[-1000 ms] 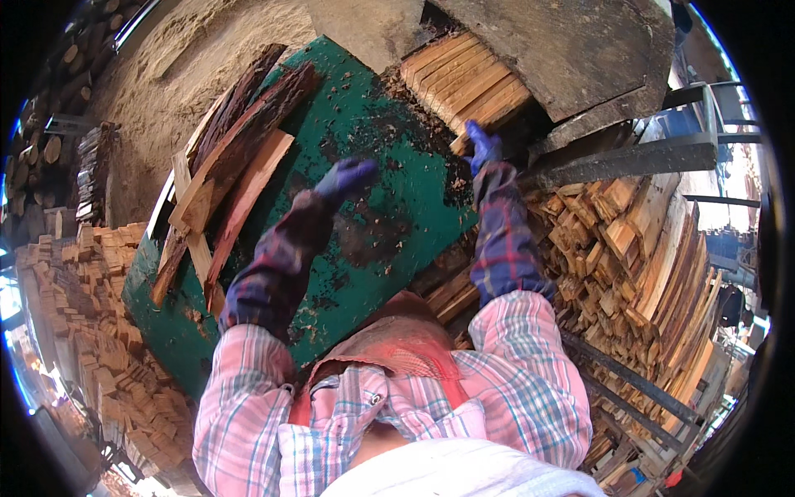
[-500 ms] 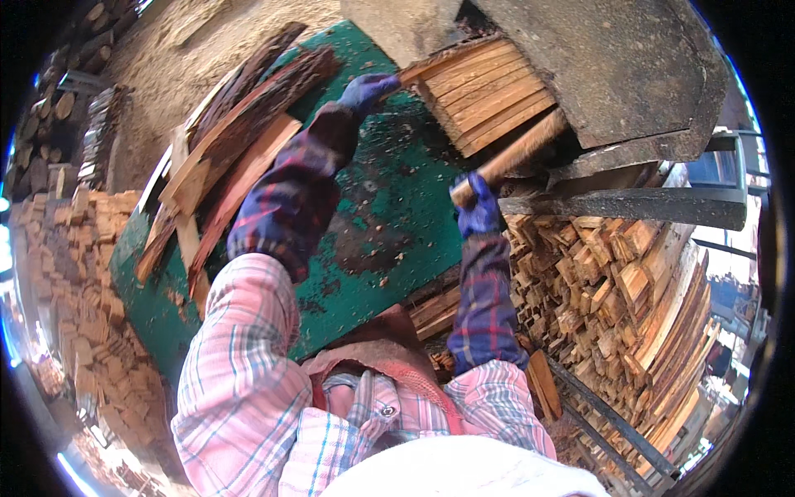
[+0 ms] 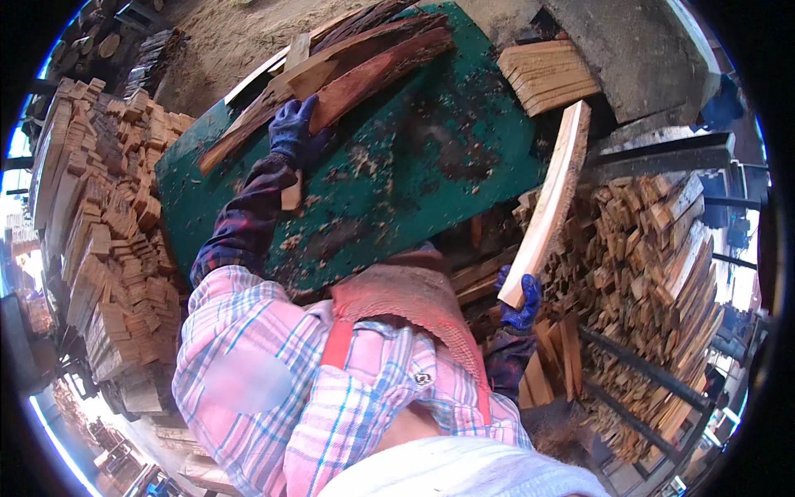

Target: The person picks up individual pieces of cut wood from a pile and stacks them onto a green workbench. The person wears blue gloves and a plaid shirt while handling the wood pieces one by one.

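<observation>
My left hand (image 3: 294, 132), in a blue glove, has its fingers curled over the edge of a reddish wood slab (image 3: 377, 74) on the green tabletop (image 3: 389, 190). Under that wrist the slab's near end shows in part. Rough bark-edged slabs (image 3: 331, 62) lie beside it, farther off. To the right, my right hand (image 3: 520, 302), also gloved in blue, is closed round the near end of a long pale wood strip (image 3: 551, 207). The strip slants up and away, its far end close to a stack of cut boards (image 3: 548, 76).
A large pile of cut wood pieces (image 3: 646, 240) fills the right side, with dark metal bars (image 3: 642, 369) near it. Stacked wood blocks (image 3: 108, 248) stand at the left. A grey, dusty metal plate (image 3: 638, 58) lies beyond the table's right end.
My left hand has left the board stack and moved left onto the reddish slab. My right hand has drawn the wood strip back toward my body. The view has shifted too.
</observation>
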`<state>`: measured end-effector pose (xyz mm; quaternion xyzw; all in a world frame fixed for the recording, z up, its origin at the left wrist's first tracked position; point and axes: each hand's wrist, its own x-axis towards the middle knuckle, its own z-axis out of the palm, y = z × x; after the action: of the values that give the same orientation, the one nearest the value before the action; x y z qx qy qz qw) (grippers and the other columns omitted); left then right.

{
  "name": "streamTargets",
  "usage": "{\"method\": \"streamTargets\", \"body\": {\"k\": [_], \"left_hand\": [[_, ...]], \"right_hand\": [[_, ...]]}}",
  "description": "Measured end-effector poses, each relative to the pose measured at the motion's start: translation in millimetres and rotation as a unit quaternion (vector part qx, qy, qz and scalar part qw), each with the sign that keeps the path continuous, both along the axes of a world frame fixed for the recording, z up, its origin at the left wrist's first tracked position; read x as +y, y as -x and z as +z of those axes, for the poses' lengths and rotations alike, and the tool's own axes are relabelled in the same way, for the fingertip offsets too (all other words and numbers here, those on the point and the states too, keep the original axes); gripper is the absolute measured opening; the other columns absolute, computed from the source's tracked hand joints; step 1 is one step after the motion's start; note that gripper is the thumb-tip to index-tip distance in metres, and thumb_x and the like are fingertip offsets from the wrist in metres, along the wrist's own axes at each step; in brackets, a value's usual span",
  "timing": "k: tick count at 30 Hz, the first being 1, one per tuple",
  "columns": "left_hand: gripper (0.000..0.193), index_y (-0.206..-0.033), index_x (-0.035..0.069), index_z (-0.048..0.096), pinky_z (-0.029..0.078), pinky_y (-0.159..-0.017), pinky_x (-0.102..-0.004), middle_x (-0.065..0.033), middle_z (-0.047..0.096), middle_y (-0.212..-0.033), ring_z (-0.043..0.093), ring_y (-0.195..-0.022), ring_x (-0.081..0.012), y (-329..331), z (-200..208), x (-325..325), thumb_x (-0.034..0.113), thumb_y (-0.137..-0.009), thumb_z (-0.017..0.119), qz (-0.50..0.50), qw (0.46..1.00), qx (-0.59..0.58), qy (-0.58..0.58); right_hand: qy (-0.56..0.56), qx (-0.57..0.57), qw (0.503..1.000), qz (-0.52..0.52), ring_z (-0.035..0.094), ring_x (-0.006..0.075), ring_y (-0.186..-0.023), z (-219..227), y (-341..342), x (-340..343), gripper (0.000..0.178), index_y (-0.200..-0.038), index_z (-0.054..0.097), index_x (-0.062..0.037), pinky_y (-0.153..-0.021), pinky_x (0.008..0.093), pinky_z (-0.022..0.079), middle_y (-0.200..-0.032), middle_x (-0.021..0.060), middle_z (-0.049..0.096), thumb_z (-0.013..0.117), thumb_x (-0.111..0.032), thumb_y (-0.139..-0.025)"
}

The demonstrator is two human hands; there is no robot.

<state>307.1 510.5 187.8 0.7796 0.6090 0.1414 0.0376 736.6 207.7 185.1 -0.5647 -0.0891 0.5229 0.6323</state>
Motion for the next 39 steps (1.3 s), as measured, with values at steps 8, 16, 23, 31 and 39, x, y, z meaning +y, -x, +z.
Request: {"method": "streamTargets", "body": {"k": [8,16,23,31,39], "left_hand": [[0.033,-0.091,0.009,0.057,0.036,-0.050,-0.0264,-0.0001,0.052,-0.071,0.047,-0.058,-0.0105,2.2,-48.6,-14.7,0.040,-0.081,0.059,-0.058,0.789,-0.394,0.467],[0.042,-0.109,0.004,0.051,0.037,-0.053,-0.0202,0.0011,0.052,-0.078,0.045,-0.062,-0.0062,-85.5,-0.2,-106.7,0.033,-0.081,0.063,-0.135,0.677,-0.591,0.418],[0.084,-0.133,-0.002,0.031,0.031,-0.102,-0.0388,-0.0149,0.042,-0.130,0.039,-0.122,-0.0254,-235.2,86.3,-121.6,0.031,-0.069,0.075,-0.351,0.684,-0.547,0.332],[0.078,-0.131,-0.003,0.034,0.036,-0.099,-0.0395,-0.0201,0.046,-0.125,0.045,-0.116,-0.0310,-440.7,123.8,-81.1,0.033,-0.073,0.071,-0.566,0.680,-0.427,0.186],[0.060,-0.122,-0.002,0.048,0.040,-0.093,-0.0343,-0.0153,0.053,-0.119,0.050,-0.110,-0.0249,-345.5,-10.5,139.0,0.022,-0.074,0.074,-0.125,0.857,-0.500,0.016]], "right_hand": [[-0.247,-0.092,0.964,-0.044,0.054,0.0301,-0.092,71.1,-2.8,-37.8,0.065,-0.128,0.036,-0.0014,-0.080,0.0392,0.044,-0.105,0.0207,0.054,0.059,-0.035,-0.077],[-0.233,-0.341,0.873,-0.258,0.060,0.0180,-0.075,318.6,-269.4,31.9,0.050,-0.119,0.048,-0.0016,-0.061,0.0250,0.051,-0.092,0.0098,0.057,0.055,-0.039,-0.087],[-0.135,-0.352,0.913,-0.154,0.047,0.0184,-0.096,195.9,-125.2,122.1,0.058,-0.131,0.035,-0.0049,-0.085,0.0340,0.045,-0.112,0.0090,0.045,0.053,-0.039,-0.088],[0.012,-0.391,0.883,-0.260,0.053,0.0214,-0.096,205.1,-290.3,93.5,0.062,-0.131,0.034,-0.0037,-0.083,0.0293,0.047,-0.114,0.0131,0.050,0.057,-0.040,-0.085],[0.027,-0.635,0.768,-0.071,0.058,0.0205,-0.090,123.0,-314.6,172.5,0.050,-0.125,0.041,0.0042,-0.072,0.0301,0.052,-0.110,0.0139,0.055,0.058,-0.025,-0.088]]}}
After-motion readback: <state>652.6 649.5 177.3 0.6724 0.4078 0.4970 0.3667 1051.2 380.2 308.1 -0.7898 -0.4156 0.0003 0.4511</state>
